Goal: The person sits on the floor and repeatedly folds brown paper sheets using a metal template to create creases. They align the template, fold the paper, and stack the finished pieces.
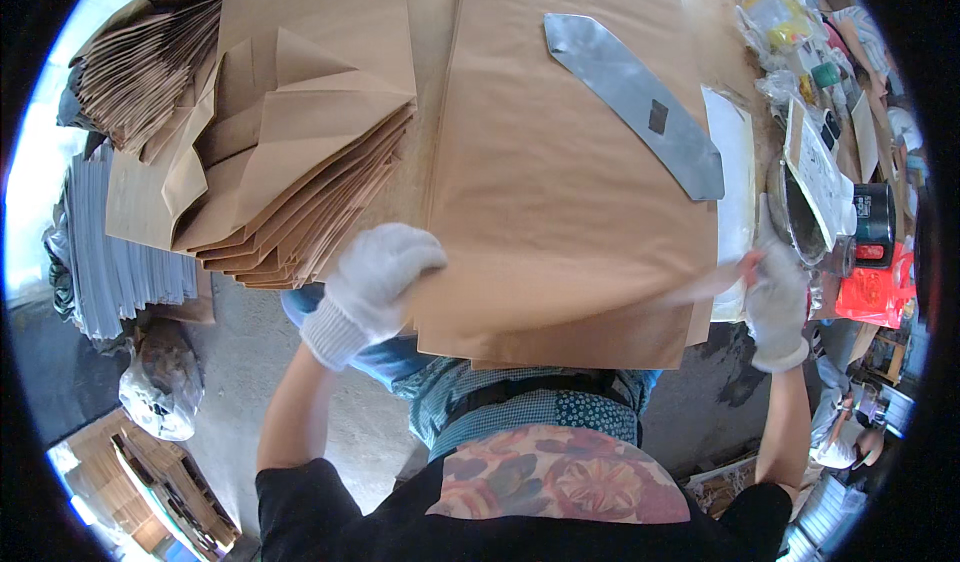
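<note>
My left hand (pixel 385 267), in a white knit glove, is closed on the near left corner of a large brown paper sheet (pixel 560 162). The sheet tops a stack and its near edge is raised in a curve. At the right, my gloved right hand (pixel 777 297) is closed beside the stack. A blurred pale strip (pixel 715 280) runs from its fingertips to the raised edge; whether it is paper or a thin tool, I cannot tell. A grey metal plate (pixel 640 107) with pointed ends lies aslant on the sheet.
Folded brown paper pieces (pixel 290 172) are heaped at the left, near a fanned paper bundle (pixel 150 67) and a grey sheet stack (pixel 125 232). At the right are a white sheet (pixel 730 152), a black mug (pixel 873 224) and a red plastic bag (pixel 875 290).
</note>
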Motion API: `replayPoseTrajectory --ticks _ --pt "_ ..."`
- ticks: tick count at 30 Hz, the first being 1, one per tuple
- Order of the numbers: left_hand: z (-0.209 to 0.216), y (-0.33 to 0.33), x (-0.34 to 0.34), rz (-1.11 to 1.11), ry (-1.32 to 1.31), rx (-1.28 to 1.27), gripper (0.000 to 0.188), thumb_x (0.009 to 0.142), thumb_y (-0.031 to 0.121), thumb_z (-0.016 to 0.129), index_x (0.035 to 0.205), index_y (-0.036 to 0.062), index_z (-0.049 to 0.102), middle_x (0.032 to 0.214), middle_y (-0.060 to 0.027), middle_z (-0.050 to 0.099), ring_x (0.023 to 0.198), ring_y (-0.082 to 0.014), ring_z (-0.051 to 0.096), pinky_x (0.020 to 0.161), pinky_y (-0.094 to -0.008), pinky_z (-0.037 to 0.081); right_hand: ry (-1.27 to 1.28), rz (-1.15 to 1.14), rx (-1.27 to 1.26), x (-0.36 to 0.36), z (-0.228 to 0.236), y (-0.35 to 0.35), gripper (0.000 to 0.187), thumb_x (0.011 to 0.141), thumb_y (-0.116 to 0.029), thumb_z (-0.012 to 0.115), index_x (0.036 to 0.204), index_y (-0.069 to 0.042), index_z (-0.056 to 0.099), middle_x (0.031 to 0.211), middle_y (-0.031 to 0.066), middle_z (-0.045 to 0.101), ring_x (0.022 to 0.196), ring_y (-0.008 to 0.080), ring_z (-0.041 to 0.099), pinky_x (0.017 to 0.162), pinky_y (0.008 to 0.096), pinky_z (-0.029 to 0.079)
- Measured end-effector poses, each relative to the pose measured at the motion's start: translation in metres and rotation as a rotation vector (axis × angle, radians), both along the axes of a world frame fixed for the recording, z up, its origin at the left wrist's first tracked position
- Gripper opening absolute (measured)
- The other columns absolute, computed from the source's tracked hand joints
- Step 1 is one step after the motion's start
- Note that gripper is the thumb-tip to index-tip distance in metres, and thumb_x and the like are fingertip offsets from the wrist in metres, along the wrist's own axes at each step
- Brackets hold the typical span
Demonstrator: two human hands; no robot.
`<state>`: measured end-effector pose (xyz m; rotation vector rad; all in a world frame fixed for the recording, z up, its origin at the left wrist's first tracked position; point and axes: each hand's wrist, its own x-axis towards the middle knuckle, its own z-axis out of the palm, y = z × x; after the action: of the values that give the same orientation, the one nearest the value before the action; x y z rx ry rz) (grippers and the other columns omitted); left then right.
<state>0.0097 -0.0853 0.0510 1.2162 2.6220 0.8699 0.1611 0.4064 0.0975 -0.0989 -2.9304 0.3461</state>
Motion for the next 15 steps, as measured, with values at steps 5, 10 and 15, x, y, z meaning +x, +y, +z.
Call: replayPoseTrajectory --ticks 5,10,15 --pt "-0.029 0.047 0.003 0.508 0.016 0.075 0.024 0.098 0.024 0.075 0.083 0.0077 0.068 0.084 -0.0140 0.070 0.080 -0.0375 0.068 0.069 -0.0487 0.052 0.182 -0.553 -0.622 -0.037 -0.036 -0.015 0.020 0.109 -0.022 0.066 0.110 -0.002 0.070 0.089 -0.0011 0.064 0.082 0.0105 0.058 0.072 0.0282 0.048" --pt "-0.063 0.068 -0.007 0.622 0.270 -0.068 0.039 0.102 0.032 0.072 0.070 0.0122 0.061 0.061 -0.0109 0.060 0.057 -0.0369 0.062 0.054 -0.0475 0.049 -0.025 -0.537 -0.617 -0.044 -0.100 -0.016 0.044 0.112 -0.025 0.061 0.138 0.009 0.066 0.109 0.0058 0.073 0.092 0.0116 0.062 0.081 0.0275 0.051" --pt "-0.061 0.089 -0.016 0.641 0.475 -0.187 0.015 0.097 0.022 0.076 0.100 0.0092 0.069 0.089 -0.0103 0.068 0.084 -0.0336 0.068 0.078 -0.0489 0.053 0.038 -0.445 -0.421 -0.049 -0.124 -0.007 0.041 0.111 -0.027 0.063 0.132 0.007 0.070 0.103 0.0247 0.079 0.091 0.0298 0.075 0.083 0.0418 0.055"
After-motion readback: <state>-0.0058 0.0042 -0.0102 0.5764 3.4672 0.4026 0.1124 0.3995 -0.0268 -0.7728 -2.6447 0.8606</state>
